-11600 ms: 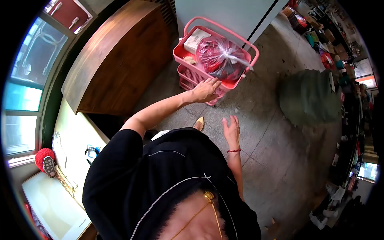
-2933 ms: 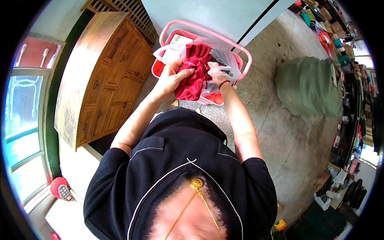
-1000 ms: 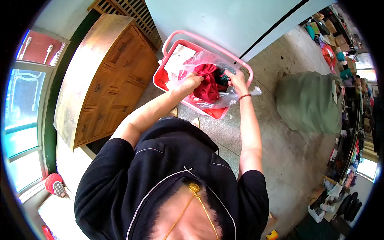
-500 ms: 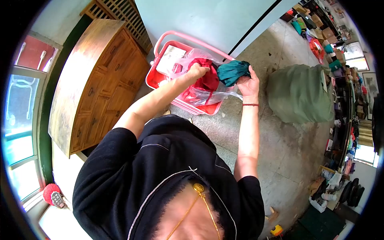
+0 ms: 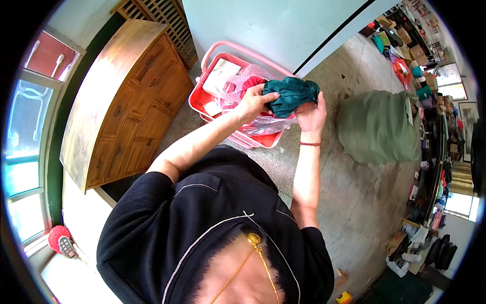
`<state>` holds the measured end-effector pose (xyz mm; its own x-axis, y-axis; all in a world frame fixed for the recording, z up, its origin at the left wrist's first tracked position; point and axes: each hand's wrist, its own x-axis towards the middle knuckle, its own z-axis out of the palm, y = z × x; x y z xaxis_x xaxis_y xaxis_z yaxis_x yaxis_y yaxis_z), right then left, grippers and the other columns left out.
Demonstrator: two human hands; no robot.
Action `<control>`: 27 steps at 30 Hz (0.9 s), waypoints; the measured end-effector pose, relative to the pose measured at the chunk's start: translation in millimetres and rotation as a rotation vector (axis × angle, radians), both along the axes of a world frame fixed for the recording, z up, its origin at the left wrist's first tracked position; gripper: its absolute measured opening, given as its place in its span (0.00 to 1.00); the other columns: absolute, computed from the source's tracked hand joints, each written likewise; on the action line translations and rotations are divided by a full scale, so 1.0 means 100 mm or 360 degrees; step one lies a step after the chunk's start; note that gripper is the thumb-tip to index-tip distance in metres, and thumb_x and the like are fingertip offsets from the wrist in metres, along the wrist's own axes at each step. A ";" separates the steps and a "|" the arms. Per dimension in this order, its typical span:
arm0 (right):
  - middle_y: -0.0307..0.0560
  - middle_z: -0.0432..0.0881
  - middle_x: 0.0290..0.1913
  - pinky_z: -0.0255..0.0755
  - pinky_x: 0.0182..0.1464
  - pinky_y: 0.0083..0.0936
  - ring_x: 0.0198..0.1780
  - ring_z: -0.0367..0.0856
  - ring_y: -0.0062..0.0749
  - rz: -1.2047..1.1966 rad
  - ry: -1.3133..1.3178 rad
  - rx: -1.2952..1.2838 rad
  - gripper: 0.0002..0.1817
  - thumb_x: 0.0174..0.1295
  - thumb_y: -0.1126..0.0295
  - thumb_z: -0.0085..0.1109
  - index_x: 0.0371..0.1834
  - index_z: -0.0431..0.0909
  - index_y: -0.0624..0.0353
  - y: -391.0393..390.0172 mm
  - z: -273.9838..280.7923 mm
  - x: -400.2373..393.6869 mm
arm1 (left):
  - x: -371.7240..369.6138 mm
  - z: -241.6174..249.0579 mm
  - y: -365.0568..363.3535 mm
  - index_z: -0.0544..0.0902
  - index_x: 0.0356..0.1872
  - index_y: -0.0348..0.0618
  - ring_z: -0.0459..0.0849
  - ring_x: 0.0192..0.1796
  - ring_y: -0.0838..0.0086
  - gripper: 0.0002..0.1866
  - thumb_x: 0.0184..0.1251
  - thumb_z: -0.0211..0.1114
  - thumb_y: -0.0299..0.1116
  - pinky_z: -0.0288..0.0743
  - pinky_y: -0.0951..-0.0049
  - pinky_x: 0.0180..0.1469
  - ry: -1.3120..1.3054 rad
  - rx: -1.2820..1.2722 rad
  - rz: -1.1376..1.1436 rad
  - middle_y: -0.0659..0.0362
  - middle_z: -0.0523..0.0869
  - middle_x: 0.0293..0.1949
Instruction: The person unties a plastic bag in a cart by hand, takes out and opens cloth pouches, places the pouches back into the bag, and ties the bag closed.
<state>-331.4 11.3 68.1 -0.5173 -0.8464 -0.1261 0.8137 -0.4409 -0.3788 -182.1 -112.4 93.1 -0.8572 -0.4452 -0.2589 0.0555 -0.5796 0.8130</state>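
Observation:
A bundle of dark green cloth (image 5: 289, 97) is held up between my two hands, over the right part of a red and pink plastic basket (image 5: 195, 97). Pinched on the bundle's left side are the thumb and fingers of my left hand (image 5: 253, 104). My right hand (image 5: 310, 116) grips it at the right end from below, a red bead bracelet round the wrist. Behind the green cloth, a red cloth (image 5: 251, 82) shows partly, lying in a clear plastic bag (image 5: 228, 91) inside the basket. A white box (image 5: 223, 72) stands at the basket's back left.
To the left is a wooden drawer cabinet (image 5: 136, 101). A pale blue panel (image 5: 253, 25) rises behind the basket. On the concrete floor (image 5: 354, 202) at right sits a bulky green-covered object (image 5: 377, 126). Cluttered shelves (image 5: 430, 116) line the far right.
My left hand has left the red cloth in the basket and moved right onto the green cloth. My right hand, with the green cloth, has shifted slightly left and down.

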 end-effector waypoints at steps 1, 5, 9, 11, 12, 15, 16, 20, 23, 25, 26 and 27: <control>0.51 0.72 0.56 0.60 0.61 0.41 0.58 0.68 0.41 0.0012 0.0017 -0.0098 0.24 0.58 0.58 0.55 0.53 0.68 0.62 0.00 0.00 0.04 | 0.00 0.01 0.00 0.75 0.42 0.41 0.79 0.25 0.77 0.11 0.60 0.62 0.30 0.73 0.79 0.22 -0.0057 -0.0164 0.0069 0.61 0.81 0.30; 0.47 0.72 0.56 0.61 0.61 0.37 0.58 0.68 0.37 0.0031 0.0393 -0.0105 0.26 0.54 0.60 0.62 0.55 0.67 0.57 -0.06 0.30 0.43 | -0.05 -0.20 -0.01 0.76 0.40 0.39 0.78 0.26 0.80 0.10 0.60 0.62 0.31 0.73 0.80 0.25 0.0175 -0.0187 0.0230 0.62 0.81 0.30; 0.43 0.73 0.54 0.60 0.61 0.36 0.56 0.69 0.34 -0.0067 0.0513 0.0120 0.25 0.53 0.73 0.61 0.56 0.67 0.53 -0.07 0.20 0.54 | -0.04 -0.08 0.04 0.76 0.40 0.37 0.78 0.31 0.81 0.10 0.61 0.61 0.31 0.74 0.79 0.33 0.0181 -0.0209 0.0407 0.62 0.81 0.31; 0.43 0.74 0.53 0.60 0.61 0.35 0.56 0.70 0.33 -0.0083 0.0453 0.0095 0.24 0.53 0.79 0.59 0.55 0.68 0.54 -0.07 0.20 0.53 | -0.01 -0.06 0.03 0.76 0.40 0.35 0.78 0.35 0.81 0.12 0.63 0.58 0.34 0.72 0.80 0.40 0.0048 -0.0309 0.0344 0.62 0.81 0.32; 0.43 0.74 0.52 0.61 0.60 0.32 0.54 0.71 0.31 -0.0153 0.0583 0.0157 0.24 0.53 0.80 0.59 0.54 0.68 0.55 -0.07 0.21 0.54 | 0.00 -0.04 0.04 0.76 0.40 0.35 0.78 0.35 0.81 0.12 0.63 0.58 0.34 0.72 0.80 0.40 0.0047 -0.0312 0.0338 0.62 0.81 0.32; 0.42 0.76 0.49 0.63 0.57 0.26 0.50 0.73 0.28 -0.0349 0.0918 0.0354 0.22 0.52 0.80 0.60 0.52 0.69 0.58 -0.10 0.26 0.56 | 0.02 -0.03 0.05 0.76 0.41 0.35 0.77 0.35 0.81 0.15 0.65 0.55 0.38 0.71 0.79 0.40 -0.0101 -0.0347 0.0367 0.62 0.81 0.33; 0.42 0.77 0.47 0.64 0.56 0.23 0.48 0.74 0.26 -0.0464 0.1128 0.0489 0.21 0.52 0.80 0.61 0.51 0.70 0.60 -0.10 0.28 0.56 | 0.02 -0.07 0.04 0.76 0.41 0.35 0.77 0.35 0.81 0.16 0.66 0.54 0.40 0.71 0.79 0.40 -0.0093 -0.0319 0.0343 0.62 0.81 0.32; 0.41 0.79 0.40 0.66 0.52 0.19 0.42 0.76 0.22 -0.0494 0.1305 0.0698 0.20 0.50 0.78 0.64 0.48 0.72 0.63 -0.12 0.37 0.55 | 0.05 -0.36 0.00 0.73 0.46 0.33 0.77 0.44 0.70 0.20 0.61 0.58 0.40 0.70 0.71 0.47 -0.0257 -0.0846 0.0327 0.52 0.79 0.41; 0.41 0.80 0.37 0.67 0.49 0.18 0.42 0.76 0.20 -0.0487 0.1794 0.0992 0.19 0.48 0.75 0.66 0.44 0.74 0.64 -0.13 0.23 0.48 | 0.13 -0.12 0.01 0.72 0.49 0.31 0.71 0.54 0.59 0.25 0.54 0.62 0.40 0.64 0.64 0.57 -0.0281 -0.1519 0.0454 0.42 0.72 0.49; 0.43 0.81 0.34 0.70 0.44 0.18 0.39 0.77 0.20 -0.0465 0.2091 0.1063 0.15 0.48 0.74 0.65 0.40 0.76 0.66 -0.11 0.39 0.58 | 0.13 0.02 0.00 0.72 0.49 0.31 0.72 0.53 0.58 0.26 0.54 0.62 0.41 0.62 0.65 0.58 0.0086 -0.1373 0.0159 0.44 0.74 0.48; 0.43 0.81 0.33 0.71 0.43 0.19 0.37 0.77 0.21 -0.0352 0.2017 0.1113 0.14 0.49 0.74 0.64 0.39 0.77 0.66 -0.11 0.41 0.60 | 0.14 0.06 0.01 0.72 0.50 0.31 0.72 0.53 0.59 0.27 0.55 0.61 0.43 0.63 0.65 0.58 0.0131 -0.1248 0.0038 0.44 0.75 0.47; 0.43 0.81 0.33 0.72 0.41 0.20 0.35 0.78 0.22 -0.0240 0.1944 0.1160 0.12 0.49 0.75 0.63 0.38 0.77 0.66 -0.11 0.41 0.62 | 0.15 0.13 0.02 0.72 0.50 0.30 0.75 0.50 0.65 0.25 0.56 0.61 0.40 0.66 0.68 0.54 0.0143 -0.1174 -0.0042 0.47 0.77 0.45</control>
<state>-269.7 -0.1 109.2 -0.6940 -0.7154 0.0811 -0.2184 0.1018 -0.9705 -167.6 -110.5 106.2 -0.8737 -0.4554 0.1709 0.1336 0.1131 0.9846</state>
